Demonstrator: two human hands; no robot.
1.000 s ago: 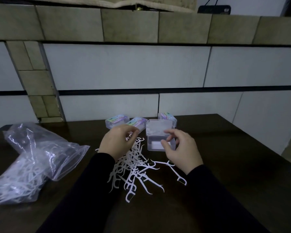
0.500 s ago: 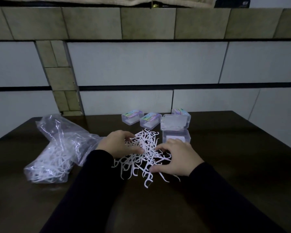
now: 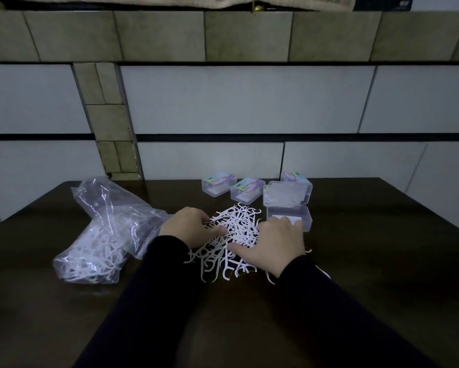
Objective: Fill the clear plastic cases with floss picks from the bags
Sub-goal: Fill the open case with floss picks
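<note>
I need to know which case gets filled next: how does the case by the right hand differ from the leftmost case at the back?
The near case is open, lid raised; the leftmost case is shut. The near case shows no colourful label; the leftmost does. Both are clear plastic.

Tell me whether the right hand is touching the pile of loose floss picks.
Touching. The head view shows the right hand lying flat on the pile of floss picks, thumb and fingers spread over the white picks with no gap.
</note>
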